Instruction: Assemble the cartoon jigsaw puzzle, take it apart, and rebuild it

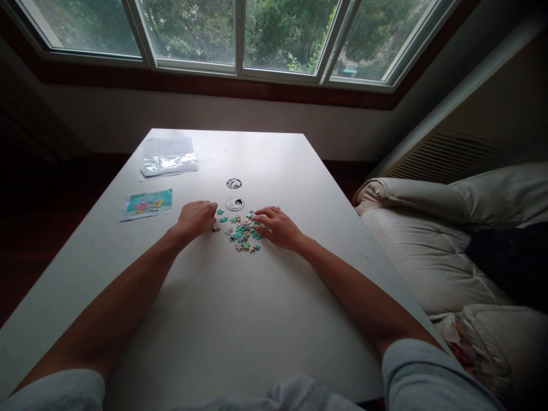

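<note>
A small heap of loose puzzle pieces (242, 233), mostly teal with some pink and tan, lies on the white table (222, 308). My left hand (196, 218) rests at the heap's left edge with its fingers curled under; whether it holds a piece is hidden. On the heap's right side lies my right hand (278, 227), fingers stretched out and spread, fingertips touching the pieces. Both forearms reach out over the table from the near edge.
A colourful picture card (146, 204) lies left of my left hand. A clear plastic bag on paper (168, 156) sits farther back left. Two round metal lids (234, 193) lie just behind the heap. A white cushioned sofa (432, 245) stands right of the table. Windows run along the back.
</note>
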A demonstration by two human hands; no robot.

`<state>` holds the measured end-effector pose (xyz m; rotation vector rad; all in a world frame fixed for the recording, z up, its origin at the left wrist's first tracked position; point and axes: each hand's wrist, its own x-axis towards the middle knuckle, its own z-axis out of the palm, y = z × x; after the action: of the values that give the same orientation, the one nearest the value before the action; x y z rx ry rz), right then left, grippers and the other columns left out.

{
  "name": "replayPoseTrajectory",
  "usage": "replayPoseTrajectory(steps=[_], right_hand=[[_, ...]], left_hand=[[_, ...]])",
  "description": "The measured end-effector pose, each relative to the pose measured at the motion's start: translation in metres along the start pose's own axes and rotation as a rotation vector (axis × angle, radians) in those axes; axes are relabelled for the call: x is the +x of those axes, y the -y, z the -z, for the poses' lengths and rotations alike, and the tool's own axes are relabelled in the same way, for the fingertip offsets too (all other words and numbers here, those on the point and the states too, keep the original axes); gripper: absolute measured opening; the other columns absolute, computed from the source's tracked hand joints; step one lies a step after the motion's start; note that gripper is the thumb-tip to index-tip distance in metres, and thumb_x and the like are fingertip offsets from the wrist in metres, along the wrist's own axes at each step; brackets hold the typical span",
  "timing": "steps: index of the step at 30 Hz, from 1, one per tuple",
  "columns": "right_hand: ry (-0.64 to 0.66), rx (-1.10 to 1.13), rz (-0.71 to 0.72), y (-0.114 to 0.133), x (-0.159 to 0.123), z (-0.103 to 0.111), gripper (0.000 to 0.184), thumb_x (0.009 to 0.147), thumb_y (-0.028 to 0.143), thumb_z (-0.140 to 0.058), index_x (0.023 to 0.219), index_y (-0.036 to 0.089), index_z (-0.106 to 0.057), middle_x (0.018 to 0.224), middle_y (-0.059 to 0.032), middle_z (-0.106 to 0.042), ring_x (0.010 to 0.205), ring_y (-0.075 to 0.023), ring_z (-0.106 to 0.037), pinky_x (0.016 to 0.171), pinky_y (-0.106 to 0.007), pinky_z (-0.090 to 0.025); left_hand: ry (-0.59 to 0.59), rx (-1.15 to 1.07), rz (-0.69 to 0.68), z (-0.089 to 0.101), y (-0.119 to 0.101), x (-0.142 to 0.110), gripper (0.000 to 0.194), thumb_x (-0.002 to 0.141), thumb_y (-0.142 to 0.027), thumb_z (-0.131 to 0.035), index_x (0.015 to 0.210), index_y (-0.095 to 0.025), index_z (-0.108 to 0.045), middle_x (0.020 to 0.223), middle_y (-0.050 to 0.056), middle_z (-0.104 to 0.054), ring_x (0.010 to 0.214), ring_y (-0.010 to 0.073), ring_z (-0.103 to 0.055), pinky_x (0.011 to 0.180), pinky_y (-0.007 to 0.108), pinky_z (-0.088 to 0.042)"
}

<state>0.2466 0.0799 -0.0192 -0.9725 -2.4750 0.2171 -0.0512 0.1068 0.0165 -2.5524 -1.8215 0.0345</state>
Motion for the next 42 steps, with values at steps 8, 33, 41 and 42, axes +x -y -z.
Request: replayPoseTrajectory(steps=[8,33,41,42], right_hand=[[0.072,0.039,0.081,0.004,0.001,-0.011,0.035,0.105,0.027,-0.046,0.136,0.027,-0.062,0.142,-0.0062,-0.063,0.141,-0.0240,-0.047,0.115,-0.047,-0.041],[0.008,-0.099,-0.088,0.002,0.004,-0.013,0.020,0.102,0.026,-0.055,0.099,0.023,-0.075,0.096,-0.0071,-0.068,0.092,-0.0209,-0.057,0.086,-0.034,-0.040],[0.020,-0.129,-0.096,0.004,0.007,-0.009,0.019,0.100,0.028,-0.057,0.101,0.022,-0.074,0.100,-0.0085,-0.067,0.094,-0.0222,-0.056,0.086,-0.036,-0.040],[0.028,-0.134,-0.098,0.004,0.007,-0.009,0.019,0.099,0.029,-0.058,0.102,0.022,-0.075,0.100,-0.0085,-0.068,0.094,-0.0223,-0.056,0.085,-0.036,-0.040]], left_hand=[[-0.125,-0.147,-0.176,-0.003,-0.025,-0.002,0.015,0.092,-0.029,-0.054,0.090,-0.023,-0.067,0.095,0.006,-0.069,0.088,0.0230,-0.062,0.066,0.031,-0.040],[-0.242,-0.352,-0.280,-0.026,-0.059,-0.002,0.016,0.095,-0.028,-0.058,0.093,-0.023,-0.074,0.098,0.007,-0.067,0.096,0.0249,-0.057,0.084,0.038,-0.047],[-0.312,-0.392,-0.119,-0.033,-0.056,0.015,0.011,0.092,-0.032,-0.064,0.089,-0.024,-0.070,0.099,0.007,-0.066,0.096,0.0248,-0.055,0.087,0.039,-0.046],[-0.314,-0.383,-0.105,-0.033,-0.055,0.015,0.011,0.091,-0.033,-0.064,0.090,-0.024,-0.070,0.099,0.007,-0.065,0.097,0.0250,-0.055,0.087,0.039,-0.046]])
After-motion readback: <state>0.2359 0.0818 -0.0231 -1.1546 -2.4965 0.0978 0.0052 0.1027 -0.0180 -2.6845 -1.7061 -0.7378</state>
